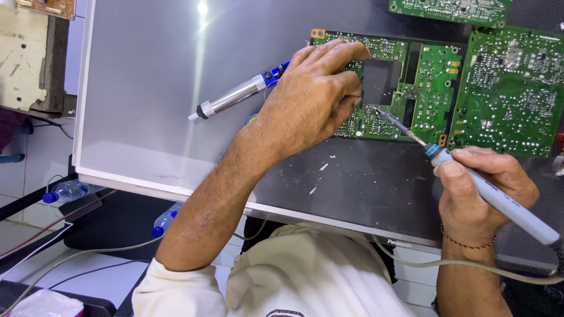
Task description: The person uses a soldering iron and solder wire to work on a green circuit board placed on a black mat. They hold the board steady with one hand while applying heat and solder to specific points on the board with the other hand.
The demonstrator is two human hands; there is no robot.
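Left hand (pixel 314 94) lies palm-down on green circuit board (pixel 411 88), fingers curled over its left edge and pressing it flat; no object gripped. Board rests on a flat-panel screen (pixel 147 88) laid face-up. Right hand (pixel 479 194) closed around a soldering iron (pixel 493 196), pencil-style, thumb on top of the grey handle. Iron's tip touches the board's lower edge, just right of the left fingertips. Blue-and-silver desoldering pump (pixel 238 94) lies on the panel beside the left hand, partly hidden behind it. A second green board (pixel 511 88) lies just right.
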